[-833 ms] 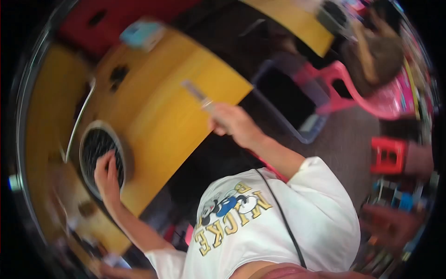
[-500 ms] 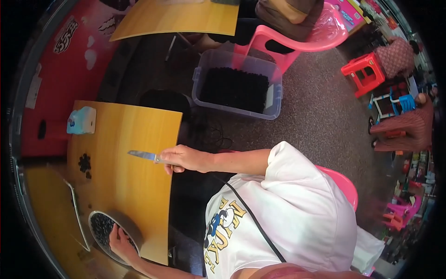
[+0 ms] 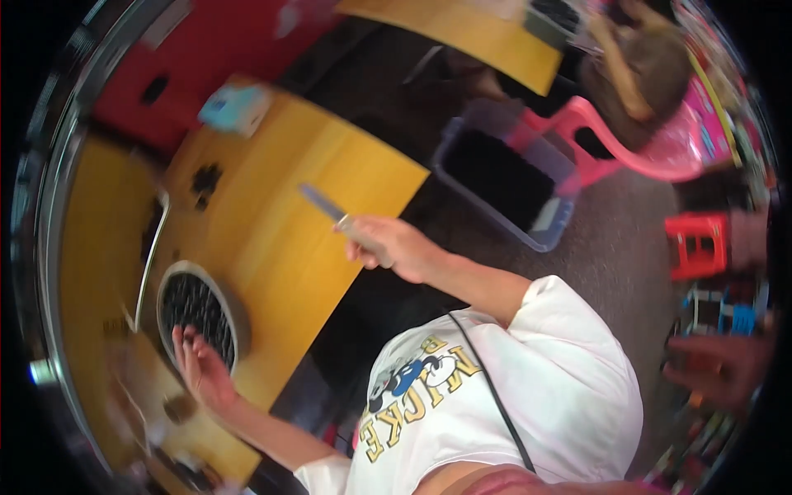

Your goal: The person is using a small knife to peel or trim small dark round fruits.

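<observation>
My right hand [image 3: 388, 246] is closed around the handle of a small knife [image 3: 325, 205], held above the table edge with its blade pointing away over the wooden table [image 3: 330, 165]. My left hand [image 3: 208, 375] is at the near side of a round metal bowl [image 3: 239, 320] full of small, glossy black pieces [image 3: 194, 304]. Its fingers are drawn together, and a small dark piece seems to sit at their tips. Blur hides exactly what it is. A loose cluster of black pieces [image 3: 205, 183] lies on the table beyond the bowl.
A tissue pack [image 3: 237, 110] sits at the table's far end. On the floor to the right stands a clear plastic bin [image 3: 462, 194] of black pieces, by a pink chair [image 3: 569, 124] with a seated person [image 3: 648, 82]. A red stool [image 3: 697, 245] stands farther right.
The whole view has turned and shifted. My left hand has come back from inside the bowl to its near rim. The knife stays in my right hand.
</observation>
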The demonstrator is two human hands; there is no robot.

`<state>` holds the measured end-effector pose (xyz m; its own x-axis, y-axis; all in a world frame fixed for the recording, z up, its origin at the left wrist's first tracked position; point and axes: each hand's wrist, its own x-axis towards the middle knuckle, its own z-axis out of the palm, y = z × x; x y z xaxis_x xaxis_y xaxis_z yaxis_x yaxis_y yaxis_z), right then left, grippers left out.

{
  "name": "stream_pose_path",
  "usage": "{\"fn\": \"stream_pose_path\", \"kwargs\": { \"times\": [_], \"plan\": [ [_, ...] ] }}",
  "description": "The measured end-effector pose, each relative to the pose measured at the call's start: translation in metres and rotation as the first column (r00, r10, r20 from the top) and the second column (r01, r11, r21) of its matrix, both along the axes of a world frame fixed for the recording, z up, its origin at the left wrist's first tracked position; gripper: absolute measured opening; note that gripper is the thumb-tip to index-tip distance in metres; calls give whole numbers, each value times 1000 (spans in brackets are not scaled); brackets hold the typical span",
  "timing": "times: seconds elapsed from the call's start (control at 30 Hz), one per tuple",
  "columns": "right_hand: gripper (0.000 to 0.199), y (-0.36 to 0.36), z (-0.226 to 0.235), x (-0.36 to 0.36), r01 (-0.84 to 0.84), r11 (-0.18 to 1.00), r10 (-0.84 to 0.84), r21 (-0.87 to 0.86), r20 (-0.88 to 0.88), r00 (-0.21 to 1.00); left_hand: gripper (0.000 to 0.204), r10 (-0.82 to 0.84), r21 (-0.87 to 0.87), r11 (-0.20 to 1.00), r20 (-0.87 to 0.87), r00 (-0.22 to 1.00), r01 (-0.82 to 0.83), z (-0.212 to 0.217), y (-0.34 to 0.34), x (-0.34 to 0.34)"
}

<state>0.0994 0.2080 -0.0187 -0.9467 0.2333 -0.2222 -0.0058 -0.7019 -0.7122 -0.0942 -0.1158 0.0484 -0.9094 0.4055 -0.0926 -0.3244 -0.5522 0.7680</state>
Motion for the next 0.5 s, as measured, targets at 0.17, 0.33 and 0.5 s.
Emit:
{"fn": "stream_pose_path", "kwargs": {
  "times": [0.17, 0.33, 0.5],
  "plan": [
    [30, -11, 19, -14, -91, 991, 97, 102, -61, 993, 50, -200, 219, 965, 258, 945, 144, -17, 68, 80],
    [15, -21, 41, -33, -255, 853, 228, 455, 114, 967, 46, -419, 247, 905, 385, 823, 345, -46, 94, 96],
    [16, -27, 38, -40, -314, 654, 394, 689, 44, 918, 40, -500, 184, 865, 388, 774, 467, -49, 103, 97]
  ]
}}
